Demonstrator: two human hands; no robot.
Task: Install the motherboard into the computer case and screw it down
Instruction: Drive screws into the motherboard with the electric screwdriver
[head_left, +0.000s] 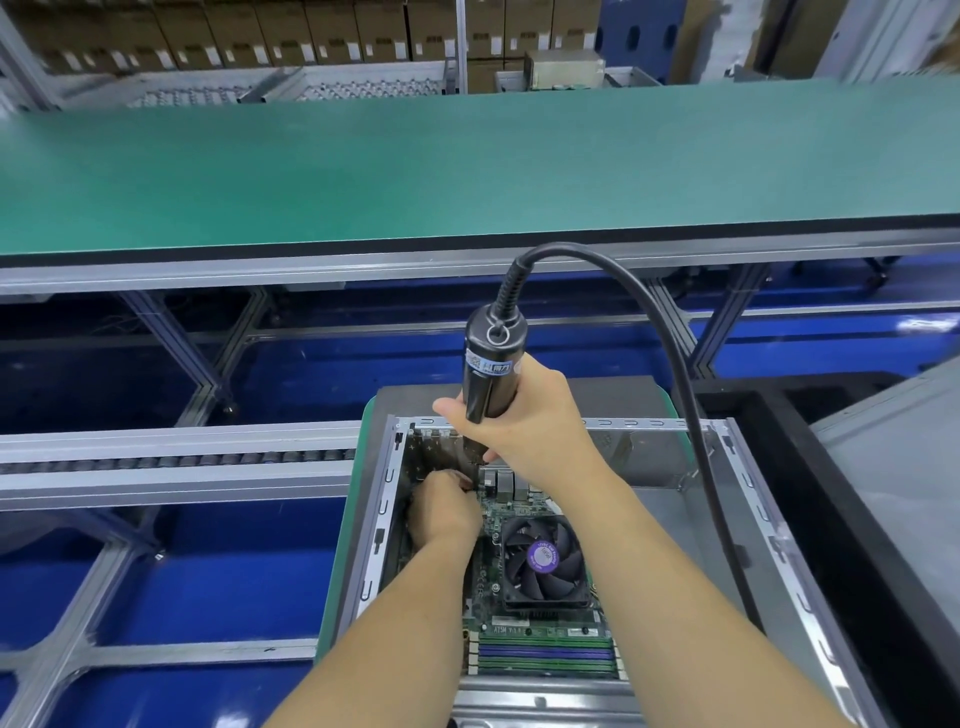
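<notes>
Gripping electric screwdriver (491, 371) upright, right hand (524, 421), over motherboard (540, 613)

You get bright, even overhead light with soft shadows. Wide-angle distortion bows the green counter (467, 171) and rails toward the edges. The far boxes (260, 36) look soft; a faint sheen sits on the counter.

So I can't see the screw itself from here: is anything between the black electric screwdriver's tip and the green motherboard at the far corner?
Only the left hand, its fingers curled at the spot under the black electric screwdriver held by the right hand. The tip is hidden; nothing else visibly blocks the green motherboard.
</notes>
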